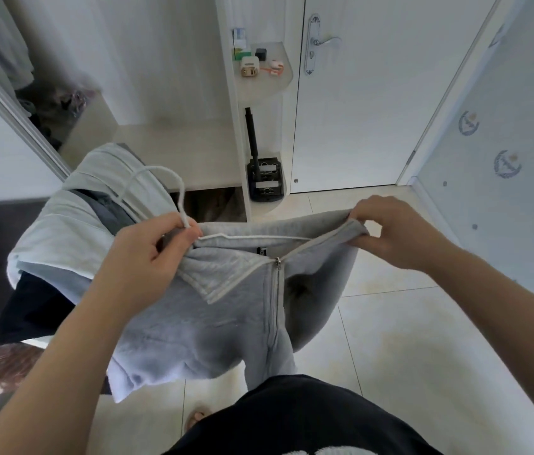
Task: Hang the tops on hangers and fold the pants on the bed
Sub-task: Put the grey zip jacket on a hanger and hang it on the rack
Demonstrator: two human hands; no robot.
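A grey zip-up top [219, 316] hangs in front of me, held up by its collar with the zipper shut below the neck. My left hand [147, 257] grips the collar's left side together with a white hanger [167, 188], whose hook loops up above the hand and whose bar runs across inside the neck opening. My right hand [400, 231] pinches the collar's right edge and stretches it outward.
More clothes [72, 231], pale and dark, lie piled at the left. A white wardrobe [173, 77] stands ahead, its corner shelf [265, 77] holding small items. A white door [357, 103] is at the right. Pale tiles [406, 339] cover the floor.
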